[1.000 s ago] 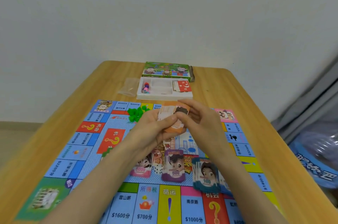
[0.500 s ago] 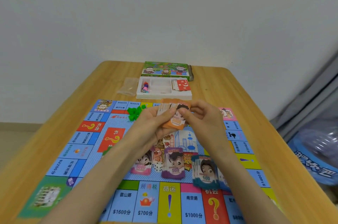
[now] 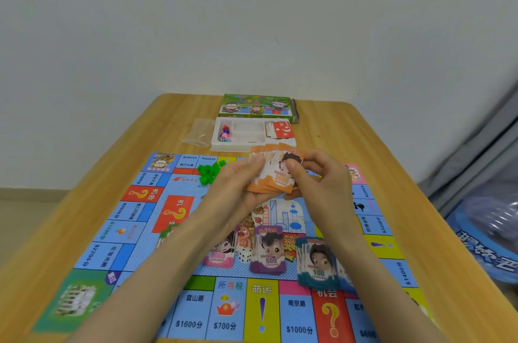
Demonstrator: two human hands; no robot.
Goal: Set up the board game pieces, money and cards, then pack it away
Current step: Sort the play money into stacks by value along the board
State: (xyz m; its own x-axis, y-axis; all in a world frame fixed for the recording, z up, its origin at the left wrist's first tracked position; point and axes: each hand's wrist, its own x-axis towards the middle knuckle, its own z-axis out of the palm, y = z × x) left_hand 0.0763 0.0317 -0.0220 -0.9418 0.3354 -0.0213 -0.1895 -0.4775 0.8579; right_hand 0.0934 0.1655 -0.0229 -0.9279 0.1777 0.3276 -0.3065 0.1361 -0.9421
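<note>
Found both sets of fingers (image 3: 314,163) grasping one fan of orange 2000 notes (image 3: 276,174), raised above the board (image 3: 134,230). Recorded left hand (image 3: 238,188) cupped beneath the fan with thumb pressed on top, and right hand (image 3: 319,185) pinching the front note at its right edge. Judged as counting or squaring this denomination before laying it down.

Noted below the fingers, towards the wrists, a row of sorted stacks: pink 5000 notes (image 3: 220,254), purple 500 notes (image 3: 269,257), teal 100 notes (image 3: 318,267), with a white die (image 3: 245,255) between the first two. Judged as sorting by value.

Located beyond the fingers a white tray (image 3: 244,145) holding red cards (image 3: 283,129), with the box lid (image 3: 255,105) behind it, both on the table (image 3: 392,174). Noted green houses (image 3: 208,171) just left of the left hand.
</note>
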